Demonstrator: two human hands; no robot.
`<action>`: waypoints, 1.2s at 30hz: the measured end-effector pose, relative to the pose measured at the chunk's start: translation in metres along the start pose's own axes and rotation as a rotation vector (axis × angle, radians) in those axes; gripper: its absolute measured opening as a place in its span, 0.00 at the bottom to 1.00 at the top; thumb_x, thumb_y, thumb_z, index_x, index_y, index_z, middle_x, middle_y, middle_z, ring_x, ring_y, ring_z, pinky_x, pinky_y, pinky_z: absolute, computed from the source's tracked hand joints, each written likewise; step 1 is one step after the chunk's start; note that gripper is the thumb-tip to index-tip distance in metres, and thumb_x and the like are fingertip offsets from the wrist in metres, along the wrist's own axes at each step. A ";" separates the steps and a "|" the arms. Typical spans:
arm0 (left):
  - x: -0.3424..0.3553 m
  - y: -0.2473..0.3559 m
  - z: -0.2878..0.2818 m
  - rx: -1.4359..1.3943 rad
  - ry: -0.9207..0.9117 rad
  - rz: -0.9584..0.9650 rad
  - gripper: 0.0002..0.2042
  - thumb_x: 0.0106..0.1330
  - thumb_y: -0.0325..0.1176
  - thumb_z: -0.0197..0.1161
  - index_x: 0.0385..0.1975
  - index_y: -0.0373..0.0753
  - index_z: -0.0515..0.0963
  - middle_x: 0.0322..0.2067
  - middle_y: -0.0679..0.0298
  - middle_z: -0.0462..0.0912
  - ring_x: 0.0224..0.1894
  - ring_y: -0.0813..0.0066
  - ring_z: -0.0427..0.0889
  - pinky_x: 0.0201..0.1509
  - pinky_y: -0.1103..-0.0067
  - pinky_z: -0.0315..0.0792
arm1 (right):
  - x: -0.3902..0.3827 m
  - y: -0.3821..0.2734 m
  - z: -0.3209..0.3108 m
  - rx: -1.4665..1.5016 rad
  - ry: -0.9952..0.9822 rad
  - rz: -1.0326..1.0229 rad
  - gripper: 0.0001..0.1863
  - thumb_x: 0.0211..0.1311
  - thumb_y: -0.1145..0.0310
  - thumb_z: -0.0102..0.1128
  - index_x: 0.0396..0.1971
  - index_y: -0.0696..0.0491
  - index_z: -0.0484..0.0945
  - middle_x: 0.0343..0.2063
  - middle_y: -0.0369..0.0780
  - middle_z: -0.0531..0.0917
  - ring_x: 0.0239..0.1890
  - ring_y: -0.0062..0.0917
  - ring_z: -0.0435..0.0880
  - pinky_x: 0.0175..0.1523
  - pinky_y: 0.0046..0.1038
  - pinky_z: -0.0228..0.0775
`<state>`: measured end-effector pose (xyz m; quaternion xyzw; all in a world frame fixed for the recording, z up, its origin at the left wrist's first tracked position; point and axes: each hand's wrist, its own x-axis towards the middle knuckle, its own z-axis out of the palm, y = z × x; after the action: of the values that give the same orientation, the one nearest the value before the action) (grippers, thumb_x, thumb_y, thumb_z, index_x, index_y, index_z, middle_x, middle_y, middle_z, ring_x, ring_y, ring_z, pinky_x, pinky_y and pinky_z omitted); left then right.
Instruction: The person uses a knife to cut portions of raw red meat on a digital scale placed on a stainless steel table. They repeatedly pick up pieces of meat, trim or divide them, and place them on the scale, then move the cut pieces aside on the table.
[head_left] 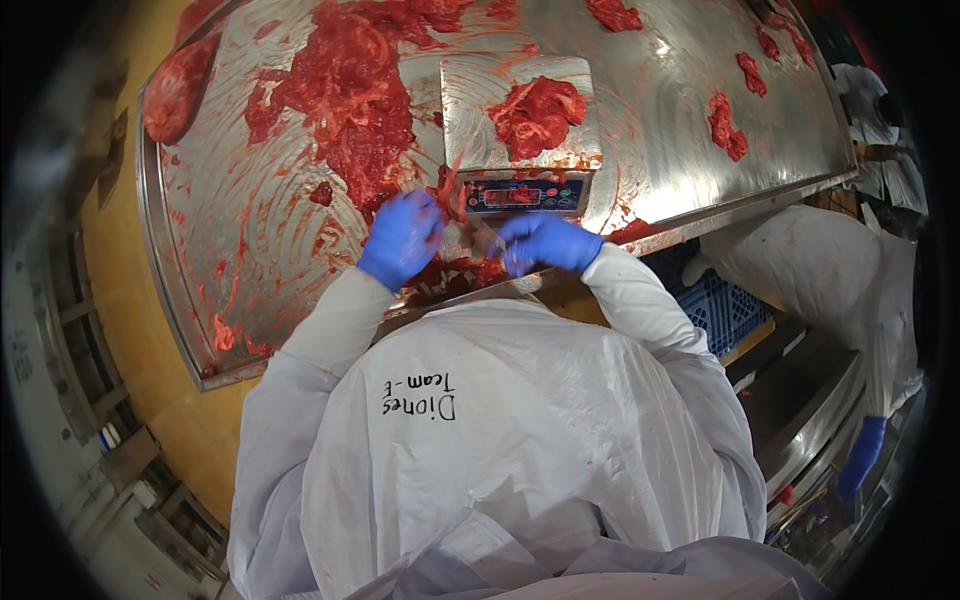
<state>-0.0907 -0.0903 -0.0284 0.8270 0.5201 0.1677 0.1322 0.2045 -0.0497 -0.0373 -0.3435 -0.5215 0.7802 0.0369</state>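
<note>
My left hand (403,238), in a blue glove, is closed and slightly blurred at the near edge of the metal table. A thin strip of red meat (451,188) stands up at its fingertips. Across from it, my right hand (548,243), gloved alike, has its fingers curled round something narrow. A dull, blurred shape (482,238) lies between both hands; whether it is a blade or meat I cannot tell. Just beyond them is a weighing scale (470,75) with a lit display panel (515,195). A lump of red meat (540,118) rests on its plate.
A large heap of red meat (355,100) spreads left of the scale. One big piece (182,92) lies at the left rim of the metal table (275,215). Several small pieces (726,127) lie at right. A person in white (810,260) stands there beside a blue crate (725,310).
</note>
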 end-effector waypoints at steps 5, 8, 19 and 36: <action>-0.065 -0.037 0.019 -0.114 0.039 -0.329 0.03 0.59 0.27 0.69 0.29 0.39 0.81 0.34 0.55 0.80 0.38 0.54 0.82 0.43 0.61 0.78 | 0.003 -0.025 0.030 -0.030 0.146 -0.273 0.24 0.67 0.64 0.71 0.60 0.55 0.80 0.49 0.40 0.87 0.44 0.22 0.84 0.54 0.28 0.77; -0.031 -0.021 0.013 -0.150 0.049 -0.309 0.05 0.59 0.27 0.70 0.34 0.38 0.83 0.39 0.55 0.81 0.42 0.53 0.83 0.45 0.64 0.80 | 0.035 -0.071 0.032 -0.905 0.467 -0.573 0.32 0.67 0.59 0.70 0.68 0.53 0.72 0.60 0.51 0.81 0.63 0.40 0.81 0.67 0.38 0.72; 0.023 -0.127 -0.020 -0.127 0.252 -0.488 0.30 0.56 0.36 0.78 0.60 0.39 0.78 0.60 0.46 0.76 0.60 0.50 0.78 0.63 0.64 0.76 | -0.010 0.058 -0.224 -0.637 1.126 0.064 0.41 0.68 0.49 0.67 0.75 0.50 0.63 0.74 0.51 0.67 0.76 0.46 0.66 0.78 0.45 0.58; 0.090 -0.097 -0.059 -0.281 -0.297 -0.446 0.09 0.61 0.31 0.67 0.40 0.37 0.84 0.39 0.47 0.87 0.42 0.48 0.88 0.45 0.62 0.79 | -0.021 0.065 -0.177 -0.945 1.086 0.209 0.47 0.60 0.53 0.74 0.77 0.45 0.60 0.76 0.46 0.66 0.81 0.44 0.57 0.79 0.61 0.43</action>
<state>-0.1581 0.0344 -0.0008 0.6813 0.6356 0.0821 0.3536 0.3417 0.0515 -0.1207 -0.7094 -0.6756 0.1905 0.0635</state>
